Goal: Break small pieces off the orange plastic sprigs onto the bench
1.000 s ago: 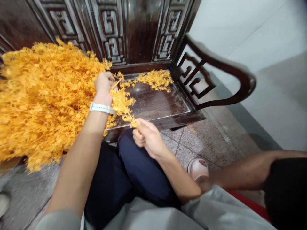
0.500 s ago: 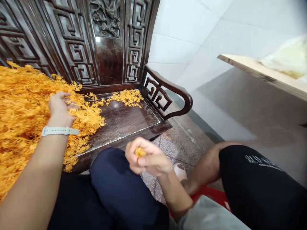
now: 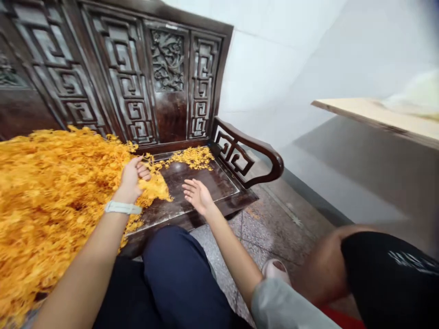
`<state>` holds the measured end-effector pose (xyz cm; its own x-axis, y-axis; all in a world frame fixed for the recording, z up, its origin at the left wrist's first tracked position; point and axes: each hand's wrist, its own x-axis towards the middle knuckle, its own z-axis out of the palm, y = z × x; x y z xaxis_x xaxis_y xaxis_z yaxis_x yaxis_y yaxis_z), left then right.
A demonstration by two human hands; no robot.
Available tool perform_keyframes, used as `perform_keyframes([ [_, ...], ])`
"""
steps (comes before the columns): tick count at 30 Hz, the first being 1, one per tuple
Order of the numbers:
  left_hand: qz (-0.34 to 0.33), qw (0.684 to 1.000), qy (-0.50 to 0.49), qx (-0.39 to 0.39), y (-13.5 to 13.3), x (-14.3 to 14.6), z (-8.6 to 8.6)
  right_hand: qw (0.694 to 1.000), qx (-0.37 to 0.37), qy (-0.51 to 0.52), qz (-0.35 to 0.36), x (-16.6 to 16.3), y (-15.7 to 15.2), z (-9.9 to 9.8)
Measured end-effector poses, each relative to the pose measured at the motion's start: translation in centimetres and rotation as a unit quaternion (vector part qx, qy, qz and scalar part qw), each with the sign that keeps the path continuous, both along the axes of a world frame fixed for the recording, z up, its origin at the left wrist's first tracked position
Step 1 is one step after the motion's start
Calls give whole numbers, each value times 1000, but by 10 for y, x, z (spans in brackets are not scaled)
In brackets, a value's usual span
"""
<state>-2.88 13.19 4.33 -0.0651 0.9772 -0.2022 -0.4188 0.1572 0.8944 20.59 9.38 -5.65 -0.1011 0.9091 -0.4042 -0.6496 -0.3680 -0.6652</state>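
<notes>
A large heap of orange artificial sprigs [image 3: 68,183] covers the left part of the dark carved wooden bench [image 3: 206,194]. My left hand [image 3: 133,177], with a pale band on its wrist, is at the heap's right edge. Its fingers curl over a clump of orange sprigs that hangs out below the palm, a little blurred. Above the bench seat, to the right, my right hand [image 3: 198,195] is open with its fingers apart. Nothing shows in it. A smaller bunch of orange sprigs [image 3: 195,157] lies at the back right of the seat.
The bench's curved armrest [image 3: 264,157] closes its right end. A wooden board [image 3: 370,114] juts out at the right with a pale bag on it. Another person's leg [image 3: 384,269] is at the lower right, by a pink shoe [image 3: 276,269] on the floor.
My right hand has moved up from above my knee to over the seat and opened; the small orange piece in it is gone. My left hand has shifted rightward along the heap. The view has tilted.
</notes>
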Motion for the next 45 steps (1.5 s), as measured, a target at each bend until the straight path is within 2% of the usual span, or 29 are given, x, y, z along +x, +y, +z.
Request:
perform_keyframes([
  [2, -15, 1000, -18, -6, -6, 16, 3, 997, 63, -32, 26, -18, -18, -8],
  [3, -44, 998, -46, -3, -9, 22, 4, 994, 99, -37, 36, -26, -25, -8],
  [6, -120, 990, -76, 20, -19, 34, 10, 978, 179, -10, 110, -42, -37, 8],
  [8, -135, 988, -64, 41, -23, 33, 14, 967, 200, 9, 159, -46, -42, 22],
  [11, -118, 989, -23, 86, -22, 23, 15, 964, 207, -12, 169, -46, -52, 34],
  [13, -89, 990, 22, 111, -19, 16, 11, 966, 198, -29, 163, -43, -59, 36],
  [16, 3, 979, 134, 155, -17, 7, 2, 969, 180, 0, 170, -39, -66, 34],
  [18, 69, 945, 237, 216, -16, 5, -3, 971, 173, 42, 158, -39, -68, 31],
  [21, 122, 878, 365, 285, -17, 1, -5, 977, 136, 98, 132, -42, -68, 28],
  [25, 169, 827, 469, 262, -15, -7, -4, 975, 54, 158, 148, -45, -68, 29],
  [29, 231, 790, 516, 235, -9, -16, -13, 961, 1, 205, 183, -46, -71, 31],
  [35, 195, 751, 570, 272, -4, -22, -31, 964, -41, 236, 117, -45, -71, 27],
  [40, 173, 733, 599, 272, -6, -21, -33, 961, -72, 268, 17, -37, -63, 22],
  [43, 149, 723, 621, 262, -9, -25, -30, 961, -85, 265, 5, -34, -64, 23],
  [45, 134, 712, 641, 255, -10, -30, -27, 968, -68, 240, 29, -34, -68, 24],
])
